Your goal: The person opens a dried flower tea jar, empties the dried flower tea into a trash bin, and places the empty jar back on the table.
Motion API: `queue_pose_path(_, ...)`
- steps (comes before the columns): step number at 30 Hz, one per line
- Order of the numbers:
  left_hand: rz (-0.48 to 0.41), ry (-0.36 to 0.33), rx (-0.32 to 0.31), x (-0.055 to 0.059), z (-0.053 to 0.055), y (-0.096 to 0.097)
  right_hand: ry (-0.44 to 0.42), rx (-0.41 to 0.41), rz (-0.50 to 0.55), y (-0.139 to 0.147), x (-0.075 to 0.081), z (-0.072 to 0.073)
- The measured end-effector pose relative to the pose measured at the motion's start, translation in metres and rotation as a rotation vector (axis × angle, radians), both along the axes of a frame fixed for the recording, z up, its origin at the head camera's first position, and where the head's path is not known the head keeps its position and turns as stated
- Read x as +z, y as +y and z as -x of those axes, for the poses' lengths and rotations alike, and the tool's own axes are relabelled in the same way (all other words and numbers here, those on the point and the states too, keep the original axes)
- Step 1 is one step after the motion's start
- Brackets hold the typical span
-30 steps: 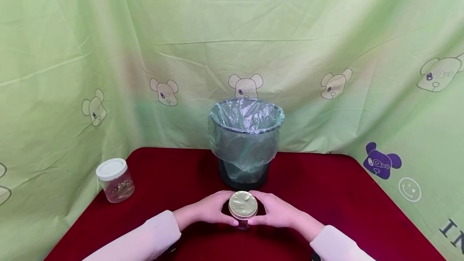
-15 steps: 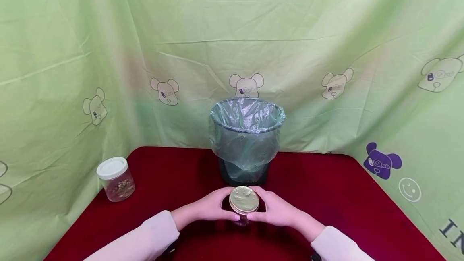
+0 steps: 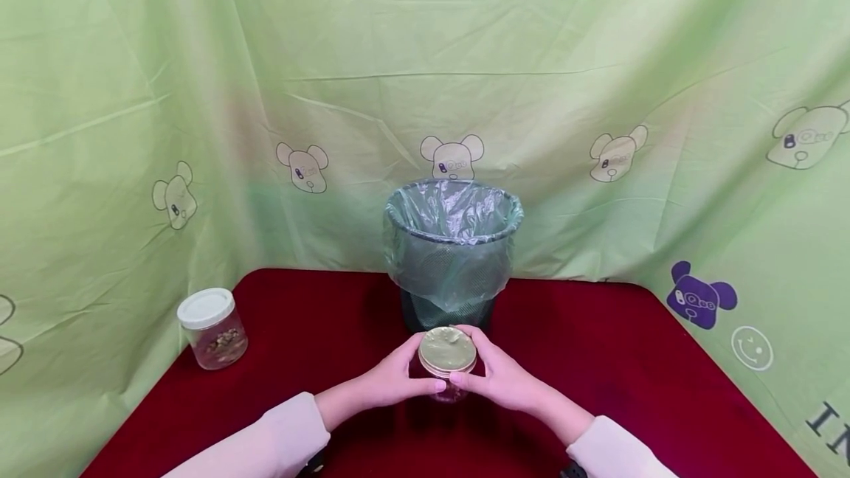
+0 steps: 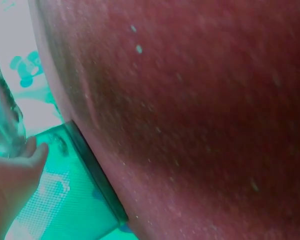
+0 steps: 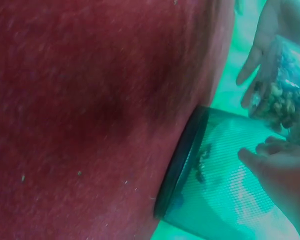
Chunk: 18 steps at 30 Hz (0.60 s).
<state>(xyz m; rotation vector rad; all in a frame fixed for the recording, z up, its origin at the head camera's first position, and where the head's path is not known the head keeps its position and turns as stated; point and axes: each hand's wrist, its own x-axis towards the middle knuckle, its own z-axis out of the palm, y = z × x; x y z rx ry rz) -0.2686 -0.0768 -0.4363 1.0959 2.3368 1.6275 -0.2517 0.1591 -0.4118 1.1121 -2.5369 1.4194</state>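
Between my two hands is a clear jar [image 3: 451,391] with a gold-toned, foil-like lid [image 3: 448,349], held up in front of the bin. My left hand [image 3: 388,382] curves round its left side and my right hand [image 3: 508,382] round its right, both thumbs on the near side below the lid. In the right wrist view the jar [image 5: 290,95] shows small brownish pieces gathered in its lower part, with the left hand [image 5: 275,35] across from the right hand [image 5: 285,175]. Only the jar's edge [image 4: 5,120] enters the left wrist view.
A black mesh waste bin [image 3: 451,271], lined with a translucent bag, stands behind the jar. At the left edge of the red-covered table [image 3: 598,367] is another clear jar [image 3: 218,338] with a white lid and small pieces inside. Patterned green cloth [image 3: 544,94] hangs around the table.
Both hands have raised the jar and brought it nearer the bin, so it now overlaps the bin's base in the head view. The white-lidded jar and the bin stay put.
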Motion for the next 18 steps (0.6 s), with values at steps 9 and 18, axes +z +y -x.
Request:
queue_pose_path(9,-0.18,-0.056,0.014,0.007,-0.005,0.006,0.014,-0.025,0.102,-0.007,0.008,-0.007)
queue_pose_path(18,-0.149,0.029,0.17,0.012,-0.014,0.012,0.003,-0.092,0.186,-0.014,0.013,-0.015)
